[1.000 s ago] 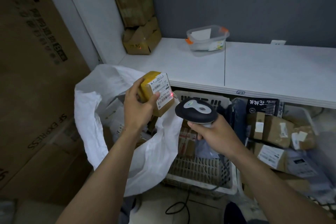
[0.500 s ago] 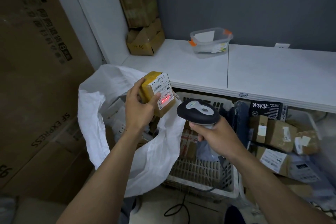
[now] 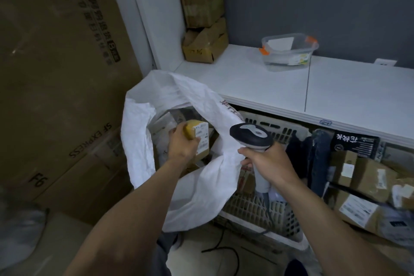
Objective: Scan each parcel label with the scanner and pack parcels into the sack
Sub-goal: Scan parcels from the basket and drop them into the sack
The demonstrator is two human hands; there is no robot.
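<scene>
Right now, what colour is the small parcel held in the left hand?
The parcel is yellow with a white label; head view shows it best.

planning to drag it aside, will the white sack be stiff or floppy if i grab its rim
Probably floppy: the white sack sags and folds in creases at its rim. Likely heavy to drag, since parcels already lie inside it. Its mouth may collapse when pulled.

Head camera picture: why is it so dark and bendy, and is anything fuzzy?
Head view: the room is dim, so the cardboard boxes on the left look murky while the white counter is brightest; head view: the wide lens makes the upright white wall lean; head view: the yellow parcel in the left hand is slightly blurred, its label unreadable; the scanner looks sharper.
</scene>
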